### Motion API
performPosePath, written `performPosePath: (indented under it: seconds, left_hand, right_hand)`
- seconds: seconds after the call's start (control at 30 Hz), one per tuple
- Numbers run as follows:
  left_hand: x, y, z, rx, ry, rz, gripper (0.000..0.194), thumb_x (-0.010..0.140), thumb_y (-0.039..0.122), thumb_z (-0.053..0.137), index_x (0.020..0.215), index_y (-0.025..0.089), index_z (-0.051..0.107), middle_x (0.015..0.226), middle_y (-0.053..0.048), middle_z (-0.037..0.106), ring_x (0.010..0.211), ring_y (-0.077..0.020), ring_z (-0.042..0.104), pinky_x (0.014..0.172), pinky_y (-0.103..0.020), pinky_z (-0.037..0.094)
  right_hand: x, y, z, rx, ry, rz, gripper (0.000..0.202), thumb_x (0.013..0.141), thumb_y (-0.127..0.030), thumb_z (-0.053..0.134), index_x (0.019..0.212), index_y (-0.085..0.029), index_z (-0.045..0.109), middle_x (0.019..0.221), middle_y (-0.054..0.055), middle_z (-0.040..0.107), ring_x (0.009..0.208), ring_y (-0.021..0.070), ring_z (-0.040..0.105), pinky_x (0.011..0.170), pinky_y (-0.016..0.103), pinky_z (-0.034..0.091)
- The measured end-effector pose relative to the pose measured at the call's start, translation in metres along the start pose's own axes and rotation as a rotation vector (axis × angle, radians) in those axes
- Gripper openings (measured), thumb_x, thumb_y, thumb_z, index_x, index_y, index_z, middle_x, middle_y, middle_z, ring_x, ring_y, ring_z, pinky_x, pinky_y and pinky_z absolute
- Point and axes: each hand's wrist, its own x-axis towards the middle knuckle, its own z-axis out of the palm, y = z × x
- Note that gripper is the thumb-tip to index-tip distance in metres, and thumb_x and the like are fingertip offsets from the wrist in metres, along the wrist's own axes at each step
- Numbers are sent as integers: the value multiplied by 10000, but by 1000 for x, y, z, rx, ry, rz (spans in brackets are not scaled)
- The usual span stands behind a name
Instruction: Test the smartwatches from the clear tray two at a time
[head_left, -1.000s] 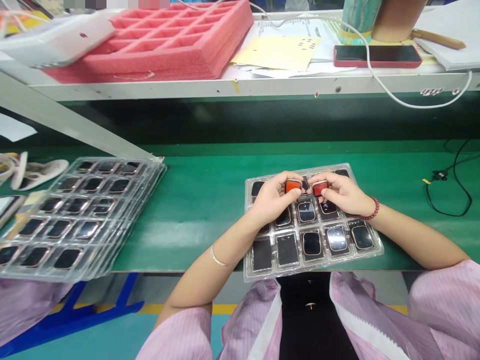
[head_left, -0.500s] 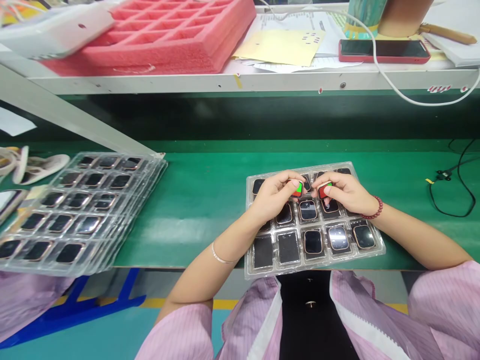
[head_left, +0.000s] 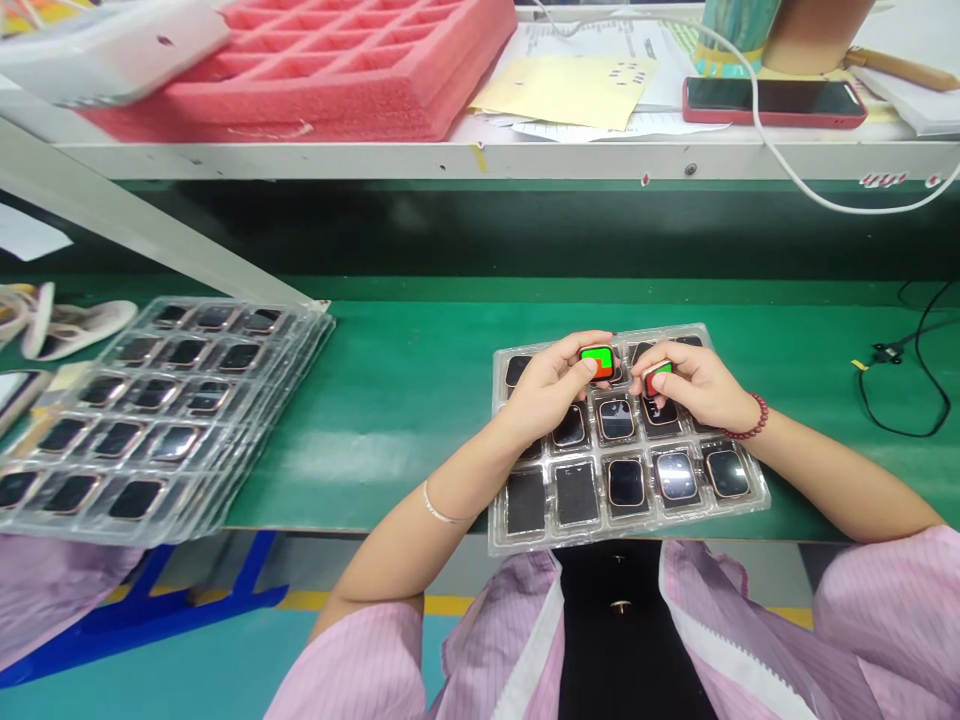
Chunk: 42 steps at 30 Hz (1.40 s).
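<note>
My left hand (head_left: 553, 385) grips a smartwatch (head_left: 598, 361) without a strap, its thumb on the lit screen, which shows green and red. Another smartwatch (head_left: 660, 376) with a red and green screen is pinched in my right hand (head_left: 701, 385), thumb across its face. Both are held just above a clear plastic tray (head_left: 525, 541) on the green bench. Dark-screened watches such as this one (head_left: 626, 482) fill several pockets of the tray. Two front-left pockets (head_left: 577, 494) hold no watch. My hands cover part of the back rows.
A stack of clear trays with watches (head_left: 154, 395) stands at the left, beside sandals (head_left: 82, 325). A black cable (head_left: 892, 355) lies at the right. The shelf (head_left: 555, 160) above carries red foam (head_left: 420, 100), papers (head_left: 570, 90) and a phone (head_left: 776, 100).
The watch in my left hand has turned, so more of its green and red screen shows. The screen in my right hand was mostly red and now shows green too.
</note>
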Motion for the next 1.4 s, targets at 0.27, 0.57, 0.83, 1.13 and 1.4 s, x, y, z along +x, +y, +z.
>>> performPosePath:
  seconds: [0.27,0.57,0.83,1.13,1.4]
  left_hand:
    - [0,-6,0,-32,-29,22,397,900,355,734,1264,205,687,1109,-95,776,900,-194,728,658,-253,553]
    - [1,-10,-1,-56,-43,51,472,854,226,739,1314,185,643,1193,-99,741,1045,-217,727,977,-380,602]
    - [1,-12,-2,-53,-45,37,495,848,197,735,1331,181,631,1162,-95,749,964,-195,738,937,-360,610]
    - [0,-10,-1,-8,-41,57,466,857,220,753,1306,170,639,1044,-72,746,955,-185,713,874,-306,572]
    - [0,-8,-1,35,-43,94,425,855,221,744,1267,170,653,1043,-74,742,929,-180,700,833,-295,558]
  right_hand:
    - [-1,5,1,-20,14,-64,156,919,-252,672,1063,-192,685,941,66,761,760,155,701,628,269,618]
    - [2,10,0,-28,-15,-106,296,908,-165,623,1201,-207,624,1081,79,740,875,174,722,716,307,636]
    - [2,10,0,-64,2,-133,263,890,-173,657,1150,-208,630,1004,61,722,927,193,728,823,348,619]
    - [1,9,0,-85,-7,-132,225,883,-174,651,1105,-197,621,916,39,714,863,183,720,783,331,594]
    - [2,7,0,-91,3,-141,177,880,-187,664,1053,-205,634,877,24,703,828,182,724,771,332,594]
